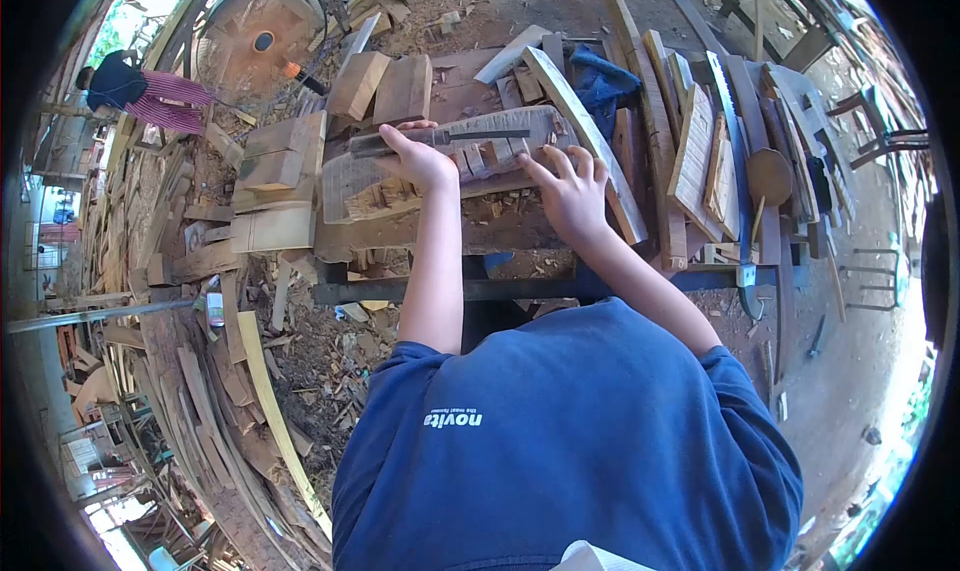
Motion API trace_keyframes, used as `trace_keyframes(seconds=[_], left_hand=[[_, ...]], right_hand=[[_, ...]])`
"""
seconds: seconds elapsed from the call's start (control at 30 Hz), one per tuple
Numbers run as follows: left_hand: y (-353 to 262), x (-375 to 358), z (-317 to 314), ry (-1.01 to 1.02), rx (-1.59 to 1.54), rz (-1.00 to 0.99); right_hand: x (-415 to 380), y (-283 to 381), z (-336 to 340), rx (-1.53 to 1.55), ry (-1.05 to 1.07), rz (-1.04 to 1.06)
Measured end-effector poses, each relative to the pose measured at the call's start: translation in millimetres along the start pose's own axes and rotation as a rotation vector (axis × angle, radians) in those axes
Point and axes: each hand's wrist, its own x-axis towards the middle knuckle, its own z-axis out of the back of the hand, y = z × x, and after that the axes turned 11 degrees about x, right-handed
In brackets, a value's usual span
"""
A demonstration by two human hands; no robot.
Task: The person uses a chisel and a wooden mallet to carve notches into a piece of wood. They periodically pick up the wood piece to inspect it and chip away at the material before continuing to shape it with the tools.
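Note:
My left hand (422, 161) is closed around a long, narrow tool with a dark flat blade (490, 134), like a chisel or a file. Its blade points right, over a notched piece of wood (510, 156). Parts of its grip are hidden behind my palm. My right hand (572, 189) has bent, spread fingers, and the index fingertip is at the right end of the notched wood; nothing shows in this hand. Below both hands lies a broad wooden slab (345, 196) with a rough, chipped surface.
Thick wood blocks (275, 171) stand left of the slab. On the right lie boards (690, 166), a long saw (735, 141), a round-headed wooden mallet (770, 178) and a blue cloth (603, 81). Wood chips (340, 371) cover the ground. Another person (140, 93) is at far left.

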Motion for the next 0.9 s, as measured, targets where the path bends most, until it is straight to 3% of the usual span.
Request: trace_keyframes(seconds=[0.1, 0.23, 0.37, 0.5, 0.7, 0.9], left_hand=[[-6.2, 0.6, -3.7, -0.069, -0.074, 0.111], [-44.0, -11.0, -7.9, 0.058, -0.206, 0.114], [-81.1, -29.6, -13.8, 0.227, -0.091, -0.061], [-85.3, -54.7, -27.7, 0.439, 0.039, -0.255], [-88.0, -65.8, -42.8, 0.456, 0.129, -0.356], [-80.2, -66.1, -60.3, 0.443, 0.223, -0.437]], right_hand=[[-3.8, -3.2, -4.1, 0.014, -0.04, 0.016], [-7.0, -5.9, 1.4, 0.077, -0.049, 0.029], [-15.1, -9.7, 17.0, 0.405, -0.014, -0.033], [-29.5, -5.4, 16.4, 0.373, -0.031, -0.023], [-37.0, -13.9, 30.2, 0.485, -0.04, -0.005], [-35.1, -23.1, 50.4, 0.49, -0.162, -0.141]])
